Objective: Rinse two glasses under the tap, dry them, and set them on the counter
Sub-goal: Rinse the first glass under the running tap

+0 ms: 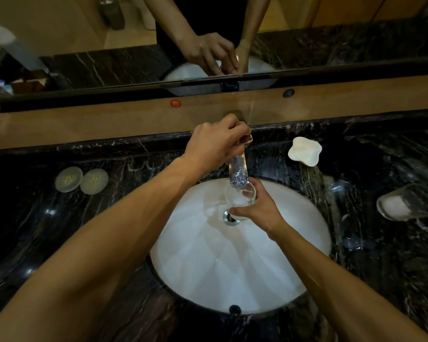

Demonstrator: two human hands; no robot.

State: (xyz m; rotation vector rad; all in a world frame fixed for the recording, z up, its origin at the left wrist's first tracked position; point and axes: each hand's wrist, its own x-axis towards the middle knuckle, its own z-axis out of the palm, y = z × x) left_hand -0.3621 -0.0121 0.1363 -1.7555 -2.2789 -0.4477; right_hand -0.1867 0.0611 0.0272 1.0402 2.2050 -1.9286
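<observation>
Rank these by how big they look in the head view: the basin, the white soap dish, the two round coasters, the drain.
1. Basin, by far the largest.
2. Soap dish and the two coasters: all look alike, so no ranking among them.
3. Drain, smallest, partly hidden by the right hand.

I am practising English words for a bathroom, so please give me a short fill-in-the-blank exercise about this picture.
1. The right hand holds a glass under the ___.
2. The left hand grips the tap at its ___ end.
3. The second glass lies on its ___ on the counter.

Missing words: tap; top; side
</observation>
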